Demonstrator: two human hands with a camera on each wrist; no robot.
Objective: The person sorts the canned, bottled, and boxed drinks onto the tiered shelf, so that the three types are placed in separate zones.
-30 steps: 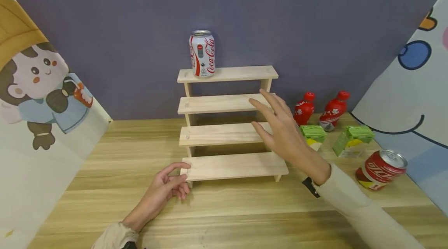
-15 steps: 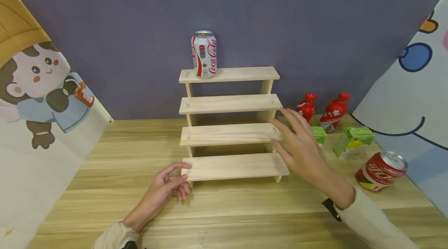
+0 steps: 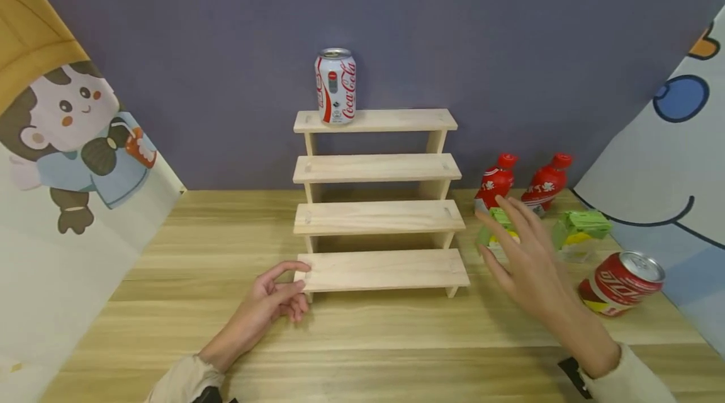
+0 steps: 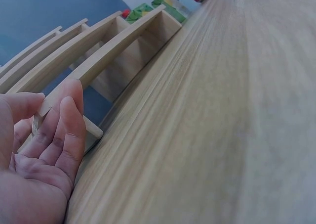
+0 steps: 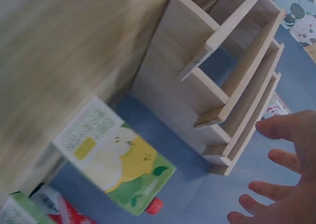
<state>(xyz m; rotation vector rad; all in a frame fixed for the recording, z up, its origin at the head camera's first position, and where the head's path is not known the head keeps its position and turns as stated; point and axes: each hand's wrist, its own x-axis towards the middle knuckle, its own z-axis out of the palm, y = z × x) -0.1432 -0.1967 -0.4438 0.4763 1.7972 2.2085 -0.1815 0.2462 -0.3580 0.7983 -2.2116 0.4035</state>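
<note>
A four-step wooden display shelf [image 3: 382, 269] stands against the back wall. My left hand [image 3: 269, 305] holds the left end of its lowest step between thumb and fingers; the left wrist view shows the board's corner [image 4: 47, 105] in that grasp. On the top step, toward the left, a white Coca-Cola can [image 3: 337, 89] stands upright. To the right of the shelf, my right hand [image 3: 535, 271] hovers with fingers spread and nothing in it. In the head view its fingers partly cover the nearer green-and-yellow juice carton [image 5: 118, 157], which stands upright.
Behind the cartons are two red-capped bottles, one left [image 3: 495, 182] and one right [image 3: 547, 184]. Another green carton [image 3: 579, 230] stands farther right, with a red can [image 3: 621, 283] in front of it. Printed panels flank the wooden tabletop [image 3: 362, 340] on both sides.
My right hand has moved right and down, from over the shelf's right end to the nearer juice carton. The left hand stays on the lowest step.
</note>
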